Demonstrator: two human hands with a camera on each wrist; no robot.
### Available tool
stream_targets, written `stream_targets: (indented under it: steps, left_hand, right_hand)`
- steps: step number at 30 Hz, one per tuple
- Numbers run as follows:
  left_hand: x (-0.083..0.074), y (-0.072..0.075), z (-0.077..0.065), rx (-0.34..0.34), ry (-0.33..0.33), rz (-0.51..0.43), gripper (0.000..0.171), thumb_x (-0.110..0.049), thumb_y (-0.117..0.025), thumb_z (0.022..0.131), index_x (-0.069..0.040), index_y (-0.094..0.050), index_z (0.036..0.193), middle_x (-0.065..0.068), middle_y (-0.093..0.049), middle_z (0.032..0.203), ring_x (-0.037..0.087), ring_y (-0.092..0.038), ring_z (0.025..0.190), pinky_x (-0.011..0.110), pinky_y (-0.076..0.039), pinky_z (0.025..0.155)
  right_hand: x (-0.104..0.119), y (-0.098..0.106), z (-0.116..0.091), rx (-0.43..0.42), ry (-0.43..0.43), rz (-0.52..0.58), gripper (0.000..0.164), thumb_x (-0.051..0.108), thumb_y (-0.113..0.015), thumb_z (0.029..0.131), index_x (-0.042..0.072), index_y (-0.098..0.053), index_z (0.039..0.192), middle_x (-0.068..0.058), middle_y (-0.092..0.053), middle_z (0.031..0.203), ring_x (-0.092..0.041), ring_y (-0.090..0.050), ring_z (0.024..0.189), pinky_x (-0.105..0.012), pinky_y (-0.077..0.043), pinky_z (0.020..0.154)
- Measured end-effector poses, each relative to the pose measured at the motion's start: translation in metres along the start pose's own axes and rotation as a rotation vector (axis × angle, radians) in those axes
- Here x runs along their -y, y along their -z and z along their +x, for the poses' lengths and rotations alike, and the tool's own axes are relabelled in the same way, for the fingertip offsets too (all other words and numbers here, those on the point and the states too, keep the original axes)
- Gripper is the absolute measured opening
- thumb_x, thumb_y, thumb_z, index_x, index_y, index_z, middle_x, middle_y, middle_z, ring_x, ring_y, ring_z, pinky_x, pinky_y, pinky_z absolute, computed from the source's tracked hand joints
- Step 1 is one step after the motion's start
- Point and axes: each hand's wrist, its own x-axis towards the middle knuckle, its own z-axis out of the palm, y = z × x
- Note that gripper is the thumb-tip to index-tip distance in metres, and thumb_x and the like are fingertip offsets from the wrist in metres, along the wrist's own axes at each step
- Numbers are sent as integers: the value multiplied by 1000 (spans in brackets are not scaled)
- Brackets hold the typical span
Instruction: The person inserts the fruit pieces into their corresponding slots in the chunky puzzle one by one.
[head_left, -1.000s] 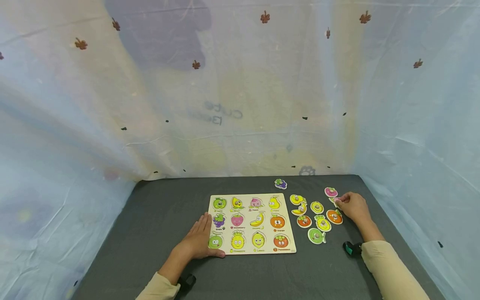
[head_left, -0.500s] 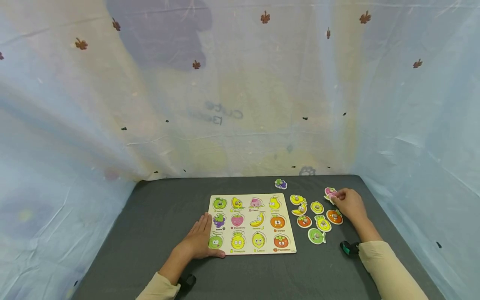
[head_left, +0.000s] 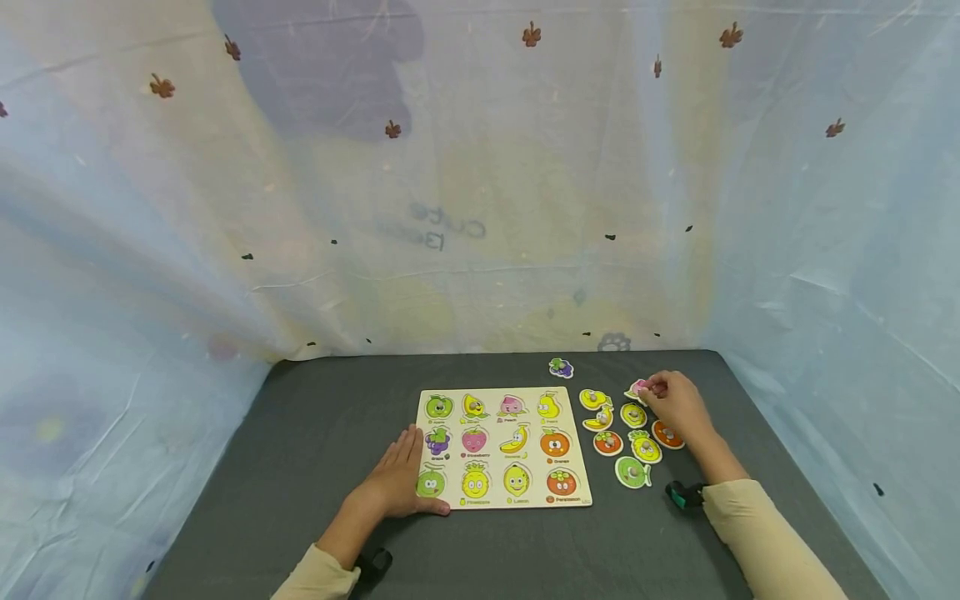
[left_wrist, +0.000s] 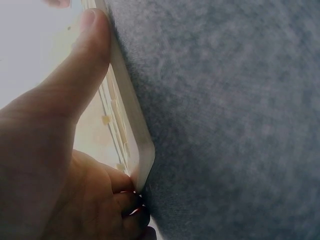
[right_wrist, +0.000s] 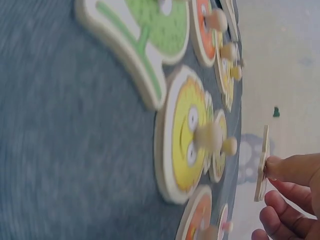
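My right hand [head_left: 678, 408] pinches a pink peach puzzle piece [head_left: 636, 389], raised above the table beyond the round yellow-green piece [head_left: 633, 415]. The right wrist view shows this peach piece [right_wrist: 262, 165] edge-on, thumb and fingertips at its back or knob. My left hand [head_left: 397, 479] lies along the left edge of a pale wooden fruit puzzle board [head_left: 540, 479], fingers straight, thumb at its front corner. In the left wrist view the thumb [left_wrist: 80, 65] lies along the board's thick edge [left_wrist: 135, 127]. The board shows rows of printed fruits.
Loose knobbed pieces lie right of the board: a banana [head_left: 598, 419], a persimmon [head_left: 607, 443], a pineapple [head_left: 647, 448], a green melon-like piece [head_left: 632, 472] and an orange [head_left: 666, 434], partly behind my hand. Grapes [head_left: 561, 368] lie farther back. A patterned curtain [head_left: 480, 208] hangs behind the table.
My right hand has lifted the peach piece away from the right side of the loose pieces and carried it left and back, passing over the pink strawberry-coloured piece. My left hand has stayed put.
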Motion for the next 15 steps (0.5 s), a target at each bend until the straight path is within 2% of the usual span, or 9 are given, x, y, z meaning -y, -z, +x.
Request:
stream_targets:
  steps: [5, 12, 15]
  left_hand:
    - [2, -1, 0, -6, -12, -14, 150, -78, -86, 72, 6, -9, 169, 27, -3, 178, 45, -6, 165, 61, -11, 132]
    - [-15, 13, -8, 8, 22, 13, 141, -61, -94, 75, 10, -15, 167, 30, -10, 176, 46, -12, 164, 59, -16, 132]
    - [-17, 13, -9, 9, 30, 43, 139, -60, -93, 76, 10, -15, 167, 29, -10, 176, 45, -13, 164, 58, -18, 132]
  right_hand:
    - [12, -7, 2, 21, 22, 15, 23, 20, -74, 103, -2, -70, 109, -18, -62, 104, -34, -62, 94, -51, -54, 80]
    - [24, -15, 3, 51, 59, 53, 23, 20, -74, 103, -1, -71, 111, -17, -62, 105, -31, -62, 94, -46, -54, 78]
    - [30, -19, 4, 51, 73, 51, 23, 21, -75, 103, -1, -71, 111, -16, -63, 105, -29, -63, 92, -44, -54, 77]
